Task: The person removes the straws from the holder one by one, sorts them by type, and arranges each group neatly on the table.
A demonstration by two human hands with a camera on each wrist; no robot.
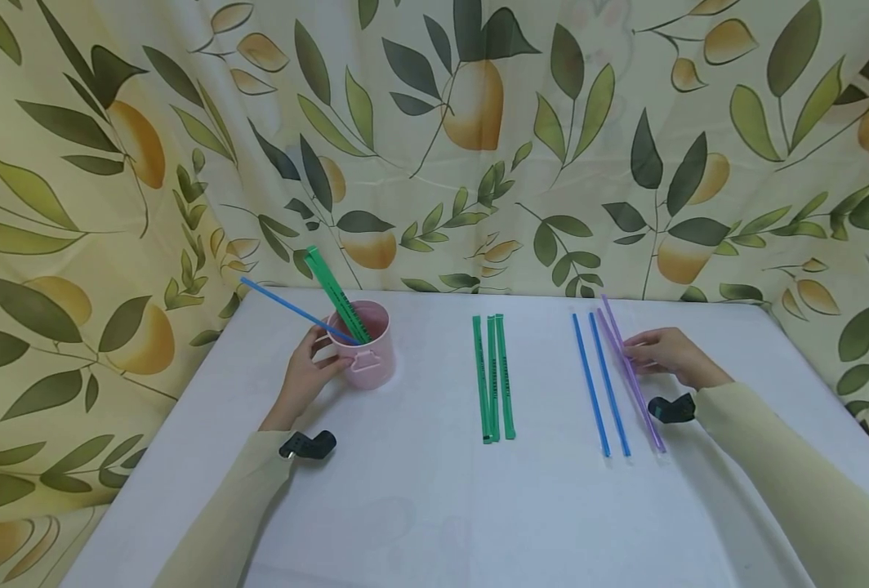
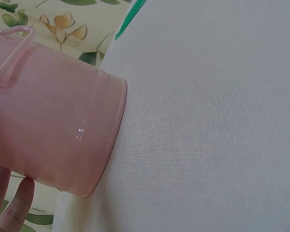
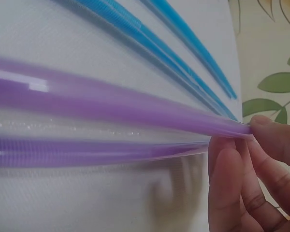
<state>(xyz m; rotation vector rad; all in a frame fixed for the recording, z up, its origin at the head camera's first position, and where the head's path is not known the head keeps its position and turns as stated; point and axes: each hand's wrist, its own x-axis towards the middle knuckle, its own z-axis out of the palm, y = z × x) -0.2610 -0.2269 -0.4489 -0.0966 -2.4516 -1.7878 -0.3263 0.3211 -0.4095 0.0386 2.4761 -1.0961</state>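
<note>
My left hand (image 1: 304,377) holds a pink cup (image 1: 372,369) at the table's left, thumb at the front and fingers at the side. The cup stands upright with its small handle facing me. Leaning out of it are green paper-wrapped straws (image 1: 337,296) and a blue straw (image 1: 282,303). At the right, my right hand (image 1: 671,357) pinches a purple straw (image 3: 111,99) between thumb and fingers, tilted with its far end higher. A second purple straw (image 3: 82,153) lies just beside and below it. Two blue straws (image 1: 591,384) lie left of these.
Three green wrapped straws (image 1: 492,380) lie side by side mid-table. A white cloth (image 1: 420,498) covers the table. Behind it hangs a curtain (image 1: 434,220) printed with fruit and leaves. A black wrist camera (image 1: 672,409) sits close to the purple straws.
</note>
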